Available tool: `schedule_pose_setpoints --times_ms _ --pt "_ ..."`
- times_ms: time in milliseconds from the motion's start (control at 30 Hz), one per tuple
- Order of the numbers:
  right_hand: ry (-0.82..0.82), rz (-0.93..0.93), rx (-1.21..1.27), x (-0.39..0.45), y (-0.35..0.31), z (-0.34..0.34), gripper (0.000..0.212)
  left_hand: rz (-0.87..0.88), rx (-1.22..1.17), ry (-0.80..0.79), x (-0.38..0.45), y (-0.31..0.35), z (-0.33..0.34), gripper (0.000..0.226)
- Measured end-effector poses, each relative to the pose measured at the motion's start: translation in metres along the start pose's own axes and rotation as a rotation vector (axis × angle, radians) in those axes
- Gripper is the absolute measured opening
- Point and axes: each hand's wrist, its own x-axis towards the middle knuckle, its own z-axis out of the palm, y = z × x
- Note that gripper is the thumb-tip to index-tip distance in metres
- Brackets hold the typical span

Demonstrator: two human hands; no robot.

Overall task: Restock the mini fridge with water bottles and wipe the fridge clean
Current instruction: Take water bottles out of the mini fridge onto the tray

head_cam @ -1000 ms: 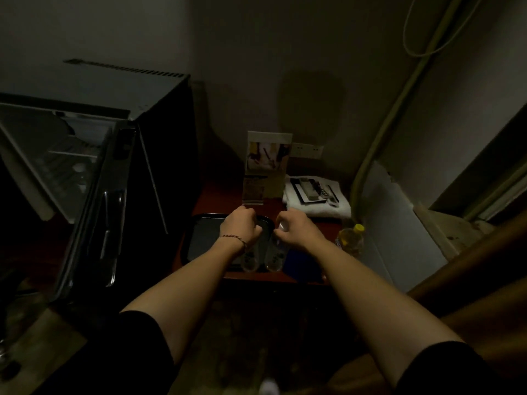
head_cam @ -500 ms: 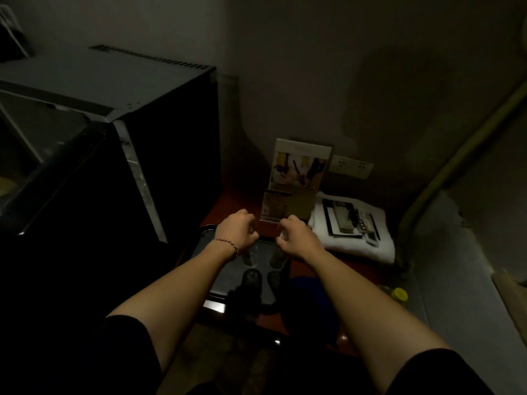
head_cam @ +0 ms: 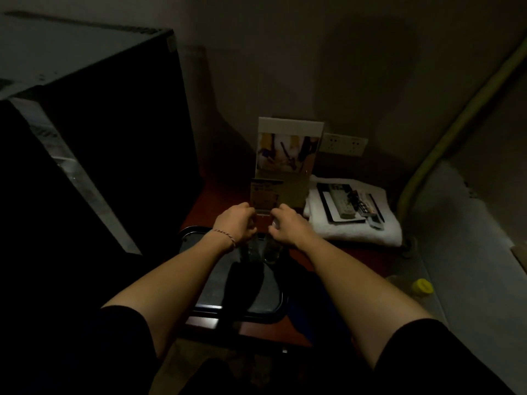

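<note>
Left hand (head_cam: 238, 223) and right hand (head_cam: 288, 226) each grip a clear water bottle's top; left bottle (head_cam: 251, 250) and right bottle (head_cam: 271, 252) show dimly above the dark tray (head_cam: 199, 292).

Two water bottles held upright over a tray; mini fridge to the left.

Left water bottle (head_cam: 251, 249) and right water bottle (head_cam: 271, 250) are clear plastic, upright, side by side and almost touching, each gripped at the top, bases above a dark tray (head_cam: 268, 313). The mini fridge (head_cam: 94, 132) is black, box-shaped, standing just left of the tray; interior not visible.
</note>
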Motion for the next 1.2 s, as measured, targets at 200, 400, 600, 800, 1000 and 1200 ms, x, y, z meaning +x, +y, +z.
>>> schedule_pose_setpoints --times_ms 200,400,600,800,1000,1200 --pt "0.038 0.007 0.013 0.009 -0.007 0.006 0.022 0.051 -0.035 -0.003 0.015 -0.001 0.002 0.02" --pt "-0.108 0.04 -0.072 0.015 -0.01 -0.008 0.026 0.052 -0.034 -0.09 0.021 0.001 -0.005 0.023" --pt "-0.152 0.063 -0.071 0.009 -0.009 -0.016 0.041 0.027 -0.056 -0.1 0.016 0.003 -0.015 0.031" --pt "-0.122 0.078 -0.012 -0.014 -0.006 -0.038 0.051 -0.077 -0.087 -0.055 -0.008 0.011 -0.04 0.048" --pt "-0.039 0.031 0.008 -0.053 -0.007 -0.065 0.057 -0.185 -0.039 0.026 -0.045 0.035 -0.065 0.058" --pt "-0.02 -0.008 -0.012 -0.1 -0.019 -0.07 0.048 -0.224 -0.047 0.08 -0.098 0.057 -0.067 0.059"
